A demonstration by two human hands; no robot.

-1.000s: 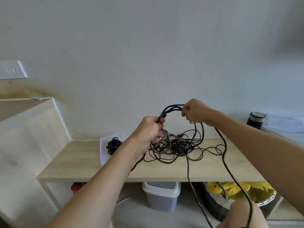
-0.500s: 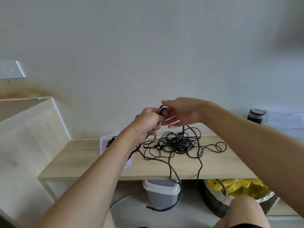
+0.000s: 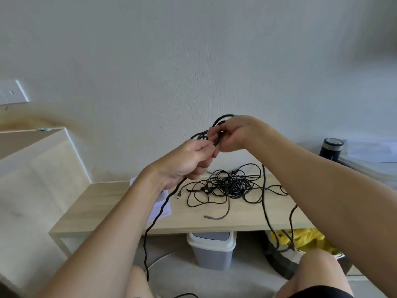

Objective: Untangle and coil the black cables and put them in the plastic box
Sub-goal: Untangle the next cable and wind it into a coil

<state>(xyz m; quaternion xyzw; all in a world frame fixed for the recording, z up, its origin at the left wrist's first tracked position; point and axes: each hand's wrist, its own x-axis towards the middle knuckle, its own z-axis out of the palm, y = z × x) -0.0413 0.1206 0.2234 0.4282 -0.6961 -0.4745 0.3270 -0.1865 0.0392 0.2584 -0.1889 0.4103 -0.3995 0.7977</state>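
Above the wooden table [image 3: 116, 203], both my hands hold a thick black cable [image 3: 155, 220]. My left hand [image 3: 189, 160] grips its gathered loops, and a long strand hangs from it down past the table edge to the floor. My right hand [image 3: 232, 134] pinches a loop of the same cable just above and right of the left hand. A tangle of thin black cables [image 3: 229, 186] lies on the table behind my hands. The clear plastic box [image 3: 163, 208] stands at the table's left, mostly hidden by my left forearm.
A grey bin with a white lid [image 3: 211, 248] stands under the table. A basket with yellow cloth [image 3: 300, 237] is at the lower right. A dark cylindrical flask [image 3: 330, 149] stands at the far right. A wall switch [image 3: 12, 92] is at the left.
My hands have risen and shifted right. The right hand, open half a second ago, has closed on a loop of the cable. The hanging strand has swung left below my left hand.
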